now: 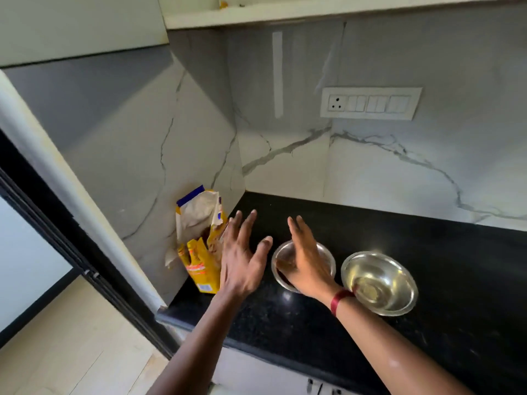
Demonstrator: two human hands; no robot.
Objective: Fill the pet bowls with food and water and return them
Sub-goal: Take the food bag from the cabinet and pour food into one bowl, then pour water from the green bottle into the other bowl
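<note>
Both hands are open and hold nothing. The left hand (242, 260) is by the yellow food bag (199, 252), left of middle. The right hand (306, 258) is over the food bowl (325, 253). The water bowl (380, 282) sits just right, on the black counter (456, 280).

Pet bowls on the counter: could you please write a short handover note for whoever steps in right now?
Left hand: open, empty, fingers spread, beside the opened yellow food bag.
Right hand: open, empty, over the left steel bowl.
Bag stands at the counter's left end against the wall. The left bowl seems to hold brown food, partly hidden by the hand. The right steel bowl appears to hold clear water.
Done: both bowls look filled.
Left: carry them back to their place.
</note>
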